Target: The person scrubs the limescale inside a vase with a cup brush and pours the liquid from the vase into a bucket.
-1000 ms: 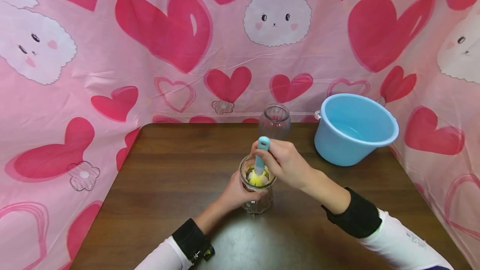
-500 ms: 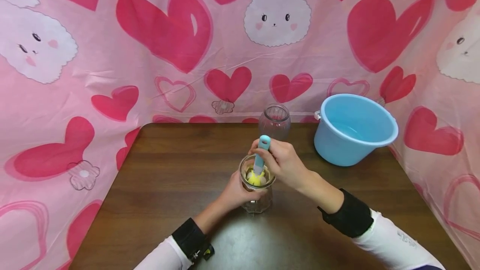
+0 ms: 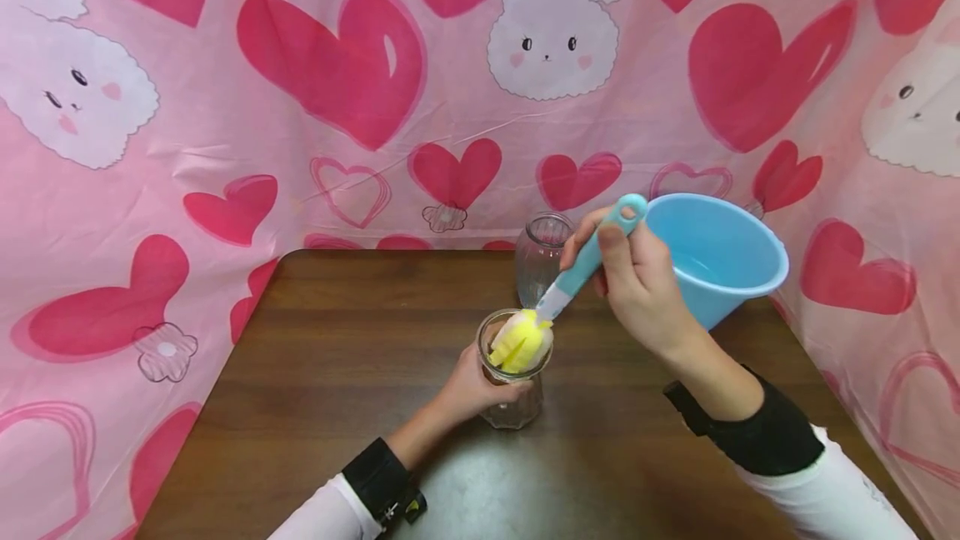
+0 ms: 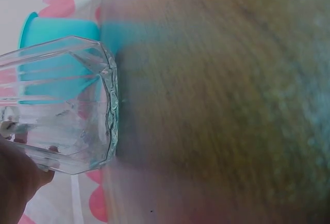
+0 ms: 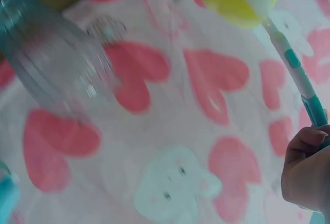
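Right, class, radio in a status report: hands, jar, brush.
Left hand grips glass jar. Right hand holds sponge brush at jar mouth. Second jar, blue bucket behind.

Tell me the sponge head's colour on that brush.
Yellow and white sponge head; head view shows it best.

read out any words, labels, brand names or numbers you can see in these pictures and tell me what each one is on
None can be read anywhere.
Right sleeve: a faint grey mark, too small and blurred to read.
Glass jar held by the left hand, sponge brush held by the right hand, second jar, blue bucket: no lettering visible.
Pink backdrop: only hearts and bunnies.
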Motion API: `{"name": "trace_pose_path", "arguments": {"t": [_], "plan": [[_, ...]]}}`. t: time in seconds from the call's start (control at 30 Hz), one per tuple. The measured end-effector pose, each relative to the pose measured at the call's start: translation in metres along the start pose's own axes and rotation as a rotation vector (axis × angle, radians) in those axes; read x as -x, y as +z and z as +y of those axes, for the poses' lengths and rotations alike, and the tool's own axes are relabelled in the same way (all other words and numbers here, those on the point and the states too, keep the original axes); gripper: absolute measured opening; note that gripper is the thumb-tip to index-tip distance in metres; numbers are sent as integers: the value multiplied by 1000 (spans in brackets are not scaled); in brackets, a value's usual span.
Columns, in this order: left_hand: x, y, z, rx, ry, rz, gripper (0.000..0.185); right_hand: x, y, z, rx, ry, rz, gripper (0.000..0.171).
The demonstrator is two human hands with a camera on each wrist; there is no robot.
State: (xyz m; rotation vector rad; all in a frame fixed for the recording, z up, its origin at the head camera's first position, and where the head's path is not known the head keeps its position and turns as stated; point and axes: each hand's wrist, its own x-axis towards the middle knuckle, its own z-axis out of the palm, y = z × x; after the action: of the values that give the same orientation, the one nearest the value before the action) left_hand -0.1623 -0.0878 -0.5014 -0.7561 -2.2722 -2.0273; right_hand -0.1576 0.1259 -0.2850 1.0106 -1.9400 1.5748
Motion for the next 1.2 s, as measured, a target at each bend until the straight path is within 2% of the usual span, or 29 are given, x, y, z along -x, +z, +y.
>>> {"name": "trace_pose_path", "arguments": {"t": [0.13,0.2,0.3,0.37,0.47,0.57,0.73,0.8,0.9,1.0,1.1,1.2], "plan": [[1,-1,0,21,-8,-8,84,-4,-21,-15,-101,-7,90,37],[1,-1,1,23,1,-13,80,-4,-32,-19,-179,-12,117,30],[2,0,1,15,19,-8,76,-1,-51,-23,-255,-3,117,18],[2,0,1,-6,32,-7,74,1,-65,-27,-255,39,102,21],[2,1,0,-47,49,-4,74,6,-88,-34,-162,150,75,29],[3,0,0,-80,67,-2,74,14,-106,-35,16,282,43,33],[1,-1,2,-81,69,-3,74,35,-119,-10,423,400,-72,33],[0,0,2,-69,63,-12,73,44,-123,5,521,462,-144,27],[-2,3,0,-62,67,-22,73,59,-130,28,572,570,-262,25],[-3,4,-1,-48,73,-17,73,74,-132,55,579,648,-374,22],[-3,3,0,-39,72,-1,73,92,-126,85,611,657,-471,18],[-1,2,0,-18,59,-1,73,110,-117,108,664,657,-558,28]]}}
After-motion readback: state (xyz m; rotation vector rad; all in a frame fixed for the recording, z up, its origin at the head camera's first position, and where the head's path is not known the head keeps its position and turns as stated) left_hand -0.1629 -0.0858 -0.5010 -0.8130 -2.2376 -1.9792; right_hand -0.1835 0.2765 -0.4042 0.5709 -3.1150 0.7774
